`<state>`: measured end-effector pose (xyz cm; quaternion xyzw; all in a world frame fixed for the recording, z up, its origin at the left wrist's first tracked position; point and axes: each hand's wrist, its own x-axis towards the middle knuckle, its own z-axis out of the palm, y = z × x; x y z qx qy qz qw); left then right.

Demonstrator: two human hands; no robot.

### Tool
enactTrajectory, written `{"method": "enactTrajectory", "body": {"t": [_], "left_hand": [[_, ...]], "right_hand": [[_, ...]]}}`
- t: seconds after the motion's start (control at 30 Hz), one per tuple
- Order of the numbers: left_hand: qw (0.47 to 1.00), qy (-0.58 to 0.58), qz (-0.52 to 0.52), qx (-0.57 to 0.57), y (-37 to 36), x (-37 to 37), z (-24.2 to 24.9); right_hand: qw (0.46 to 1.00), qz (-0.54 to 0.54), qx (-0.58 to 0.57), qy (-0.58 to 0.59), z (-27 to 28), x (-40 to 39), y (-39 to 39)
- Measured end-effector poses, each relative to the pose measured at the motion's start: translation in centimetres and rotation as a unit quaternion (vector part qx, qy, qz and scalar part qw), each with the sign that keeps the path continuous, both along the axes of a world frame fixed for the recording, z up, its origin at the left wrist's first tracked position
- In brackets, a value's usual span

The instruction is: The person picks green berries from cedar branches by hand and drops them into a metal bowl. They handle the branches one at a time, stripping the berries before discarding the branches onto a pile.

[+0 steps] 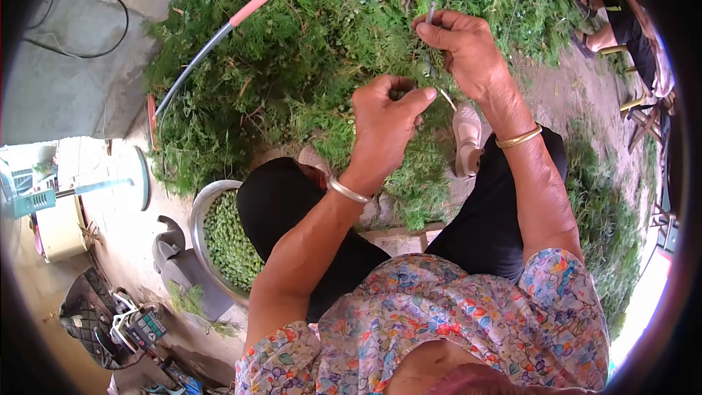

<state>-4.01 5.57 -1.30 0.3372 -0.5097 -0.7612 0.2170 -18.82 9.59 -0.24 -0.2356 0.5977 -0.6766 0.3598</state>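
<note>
Our right hand pinches 1 slim grey piece, its long axis pointing forward, ahead-right of our left hand, whose hold we cannot tell.

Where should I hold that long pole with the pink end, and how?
Probably the pink end of the pole, from above: it's slim and nothing covers it, while green branches crowd around. Wrap around it, across its length.

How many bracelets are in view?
2: a silvery bracelet by the left hand and a golden bracelet by the right hand, each around the wrist. The person at the right edge is cut off, so more may be hidden.
</note>
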Motion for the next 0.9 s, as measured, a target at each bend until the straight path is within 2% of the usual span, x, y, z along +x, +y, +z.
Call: {"method": "enactTrajectory", "body": {"t": [0.03,0.1,0.23,0.3,0.33,0.4,0.43,0.5,0.53,0.6,0.63,0.7,0.73,0.8,0.83,0.9], "left_hand": [[1.000,0.000,0.001,0.000,-0.1,-0.1,-0.4],[0.998,-0.013,0.015,-0.064,-0.3,-0.4,-1.1],[0.996,-0.046,-0.019,-0.069,-0.4,0.1,-1.2],[0.971,-0.057,-0.024,-0.232,-0.5,0.2,-2.1],[0.971,-0.058,-0.024,-0.231,-0.5,0.1,-2.2],[0.935,-0.075,-0.009,-0.346,-0.5,0.0,-2.0],[0.935,-0.074,-0.009,-0.346,-0.5,0.1,-2.1],[0.963,-0.051,-0.044,-0.261,-0.7,0.3,-2.5],[0.963,-0.050,-0.047,-0.261,-0.7,0.3,-1.4],[0.994,-0.030,-0.101,-0.040,-0.7,0.9,1.2],[0.994,-0.030,-0.102,-0.038,-0.9,1.3,1.6],[0.971,-0.018,-0.236,0.010,-1.3,2.0,2.1],[0.971,-0.018,-0.238,0.010,-1.1,2.2,2.4],[0.953,0.060,-0.243,0.171,-0.7,2.6,2.6],[0.943,0.120,-0.233,0.204,-0.6,2.6,2.1],[0.947,0.144,-0.205,0.201,-0.3,2.2,2.5]], "right_hand": [[0.999,0.009,0.041,-0.005,0.2,0.0,0.0],[0.999,0.002,0.035,-0.009,0.2,0.3,-0.2],[0.998,0.006,0.060,-0.019,-0.5,-0.7,0.0],[0.999,-0.007,0.030,-0.041,-1.3,-1.0,-0.2],[0.998,-0.019,0.000,-0.062,-1.5,-1.0,-0.2],[0.998,-0.027,0.003,-0.056,-1.4,-0.8,-0.2],[0.998,-0.036,0.006,-0.050,-1.3,-0.7,-0.3],[0.998,-0.038,-0.003,-0.052,-1.2,-0.6,-0.2],[0.998,-0.039,-0.013,-0.055,-1.1,-0.6,-0.1],[0.997,-0.063,0.004,-0.049,-0.6,-0.4,0.0],[0.995,-0.084,0.021,-0.044,-0.4,-0.3,0.1],[0.994,-0.090,0.010,-0.060,-0.5,-1.3,0.4],[0.992,-0.096,-0.002,-0.077,-0.5,-1.7,0.5],[0.994,-0.084,0.014,-0.073,-0.2,-1.9,0.8],[0.995,-0.068,0.030,-0.072,-0.1,-1.8,1.0],[0.994,-0.079,0.029,-0.072,0.3,-0.7,0.7]]}}
